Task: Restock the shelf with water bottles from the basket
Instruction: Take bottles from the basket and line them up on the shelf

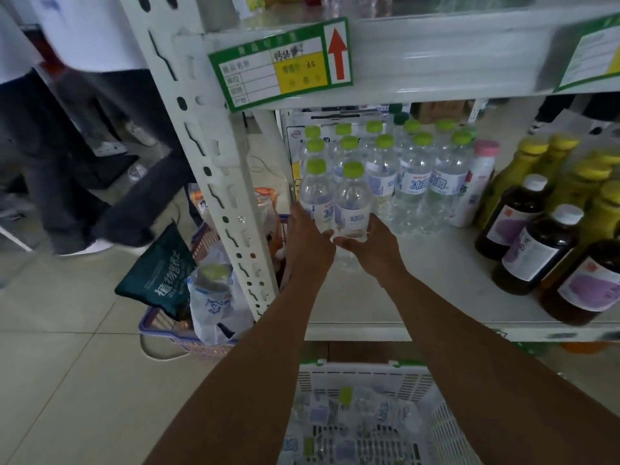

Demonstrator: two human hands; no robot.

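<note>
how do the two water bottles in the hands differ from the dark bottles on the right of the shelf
The two water bottles are clear with green caps; the dark bottles hold brown liquid under white caps. The water bottles carry blue and white labels, the dark bottles purple ones. The left hand and right hand grip the water bottles at the base; nothing touches the dark bottles. Both kinds stand upright on the same shelf.
</note>
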